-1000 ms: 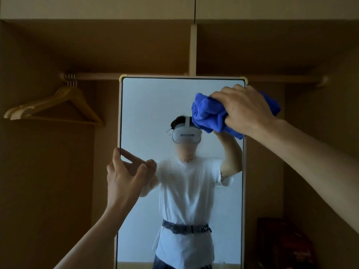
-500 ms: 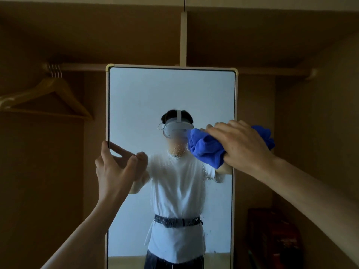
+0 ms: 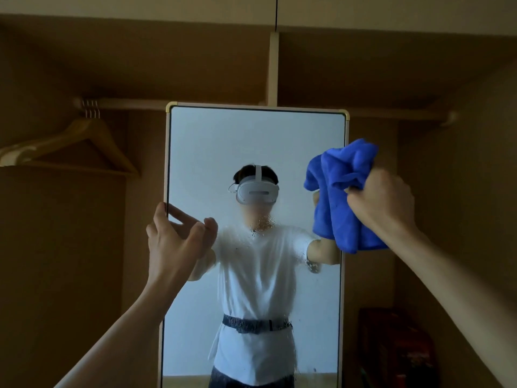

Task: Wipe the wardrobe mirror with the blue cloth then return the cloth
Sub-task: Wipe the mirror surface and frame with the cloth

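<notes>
A tall framed mirror stands inside the wardrobe, with wet droplets and smears across its middle. My right hand grips a bunched blue cloth at the mirror's right edge, about halfway up; the cloth hangs down from my fist. My left hand holds the mirror's left frame edge, thumb on the frame and fingers curled over the glass. The mirror reflects a person in a white shirt with a headset.
Wooden hangers hang on the rail at the upper left. A dark red box sits at the lower right of the wardrobe. Brown wardrobe walls close in on both sides.
My right hand with the cloth came down from the mirror's top right, then shifted right toward the edge, and the cloth now hangs looser. My left hand stayed on the left frame.
</notes>
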Motion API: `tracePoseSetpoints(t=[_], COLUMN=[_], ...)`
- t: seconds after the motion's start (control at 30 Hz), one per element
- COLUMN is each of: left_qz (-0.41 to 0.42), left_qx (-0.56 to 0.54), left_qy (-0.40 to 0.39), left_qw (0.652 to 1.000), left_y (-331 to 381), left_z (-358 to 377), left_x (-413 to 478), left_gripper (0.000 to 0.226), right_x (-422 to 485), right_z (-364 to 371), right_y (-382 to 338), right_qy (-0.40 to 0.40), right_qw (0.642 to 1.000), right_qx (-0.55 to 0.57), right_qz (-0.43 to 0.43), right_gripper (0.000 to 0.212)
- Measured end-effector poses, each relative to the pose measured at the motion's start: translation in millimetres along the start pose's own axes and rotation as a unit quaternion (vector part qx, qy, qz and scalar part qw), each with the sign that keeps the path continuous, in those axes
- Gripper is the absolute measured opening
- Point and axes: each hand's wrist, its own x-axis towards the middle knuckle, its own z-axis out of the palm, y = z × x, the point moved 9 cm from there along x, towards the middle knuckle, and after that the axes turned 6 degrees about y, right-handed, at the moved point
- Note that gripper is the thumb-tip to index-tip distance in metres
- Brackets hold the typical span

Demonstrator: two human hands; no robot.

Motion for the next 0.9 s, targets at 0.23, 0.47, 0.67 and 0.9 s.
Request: tracePoseSetpoints(t=[0.23, 0.47, 0.67, 0.9], left_qz=[0.025, 0.032, 0.035, 0.031], left_qx=[-0.004, -0.019, -0.022, -0.047], left_qy=[-0.014, -0.016, -0.018, -0.055], left_qw=[1.0, 0.999, 0.999, 0.997], left_y=[7.4, -2.0, -1.9, -9.3], left_z=[2.1, 4.5, 0.5, -5.9], left_x=[13.2, 21.2, 19.8, 18.8], left_gripper=[0.102, 0.103, 0.099, 0.08], right_x=[-4.6, -11.0, -16.1, -32.7], right_z=[1.4, 10.3, 20.0, 57.0], right_y=[3.8, -13.7, -48.3, -147.4], right_qy=[0.047, 0.076, 0.043, -0.026], right_qw=[0.998, 0.997, 0.999, 0.995], right_qx=[0.04, 0.019, -0.025, 0.071], right_qz=[0.032, 0.006, -0.013, -0.072], right_gripper=[0.042, 0.051, 0.012, 0.017])
